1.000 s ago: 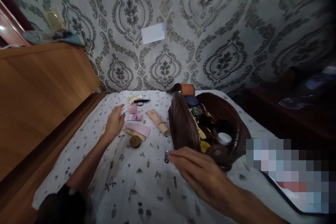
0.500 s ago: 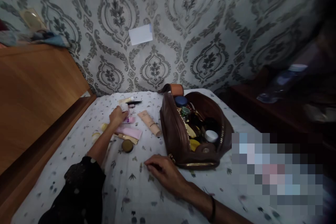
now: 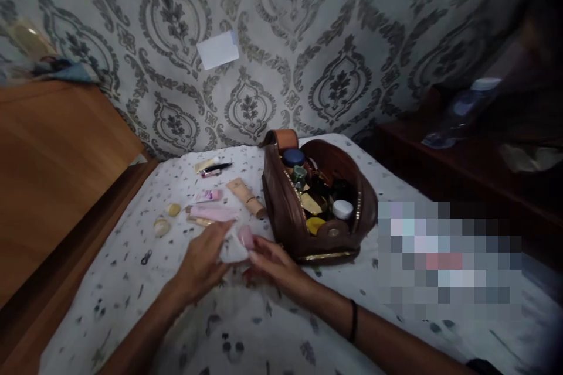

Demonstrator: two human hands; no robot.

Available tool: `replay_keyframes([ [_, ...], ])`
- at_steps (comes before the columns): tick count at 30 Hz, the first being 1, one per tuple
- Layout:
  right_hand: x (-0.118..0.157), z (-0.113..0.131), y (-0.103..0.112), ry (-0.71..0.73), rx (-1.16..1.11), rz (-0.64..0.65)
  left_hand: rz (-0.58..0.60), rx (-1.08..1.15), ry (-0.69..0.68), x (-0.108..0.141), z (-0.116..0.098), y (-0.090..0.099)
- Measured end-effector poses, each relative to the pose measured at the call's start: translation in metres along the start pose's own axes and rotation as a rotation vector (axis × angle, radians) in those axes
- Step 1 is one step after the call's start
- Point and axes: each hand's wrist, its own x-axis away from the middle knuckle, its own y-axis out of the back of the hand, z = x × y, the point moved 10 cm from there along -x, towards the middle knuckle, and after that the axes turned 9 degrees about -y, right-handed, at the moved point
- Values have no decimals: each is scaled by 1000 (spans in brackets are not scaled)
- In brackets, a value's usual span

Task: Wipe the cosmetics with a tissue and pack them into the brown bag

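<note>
Between my two hands is a small pale pink and white container point(image 3: 245, 238), blurred by motion. My left hand point(image 3: 204, 261) has its fingers round the white side of it. The fingers of my right hand point(image 3: 275, 261) are at its pink end. Just behind them lie a pink tube point(image 3: 213, 212) and a slim golden tube point(image 3: 199, 221). A beige tube point(image 3: 245, 196) rests beside the brown bag point(image 3: 284, 211), which stands unzipped and holds jars and several cosmetics, with a white-lidded jar point(image 3: 342, 209) among them.
Two small round items point(image 3: 162, 227) lie at the left on the patterned sheet point(image 3: 127, 269). A small pink tube point(image 3: 208, 195) and a black pencil point(image 3: 217, 167) lie farther back. A wooden panel point(image 3: 65, 158) borders the left, and a clear bottle point(image 3: 461, 111) is at the right.
My left hand has come back from the far items with the pink and white container, and my right hand has met it. The dark round jar is no longer visible. The view has shifted slightly.
</note>
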Motion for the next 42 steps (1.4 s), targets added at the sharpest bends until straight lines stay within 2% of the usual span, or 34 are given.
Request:
replay_keyframes([
  [1, -1, -1, -2, -20, -41, 12, 1, -36, -42, 8, -14, -7],
  [3, -2, -3, -2, -45, -75, 8, 4, -84, -62, 19, -29, -15],
  [6, -2, -7, -3, -52, -25, 7, 85, -45, -65, 29, -38, -21],
  [9, -2, -9, -5, -22, 84, 8, 198, 50, -129, 35, -50, -24],
  [11, -2, -9, -9, 3, 161, 6, 226, 89, -150, 38, -54, -25],
  [14, 0, -4, -14, 81, 325, -23, 201, 110, -98, 37, -51, -30],
  [18, 3, 3, -17, 193, 410, -47, 121, 165, 76, 31, -36, -38],
  [20, 2, 3, -12, 205, 375, -77, 81, 195, 182, 30, -28, -39],
  [23, 1, 0, 2, 190, 341, -194, 40, 219, 318, 33, -17, -40],
  [26, 2, 1, 13, 191, 322, -298, -14, 202, 363, 37, -10, -36],
  [32, 6, 9, 19, 202, 386, -387, -144, 125, 187, 42, -14, -24],
  [36, 6, 10, 19, 211, 434, -400, -224, 2, 10, 41, -29, -14],
  [39, 7, 13, 13, 244, 482, -371, -228, -17, -124, 36, -45, -12],
  [42, 10, 19, 1, 292, 552, -319, -188, -27, -174, 32, -53, -16],
])
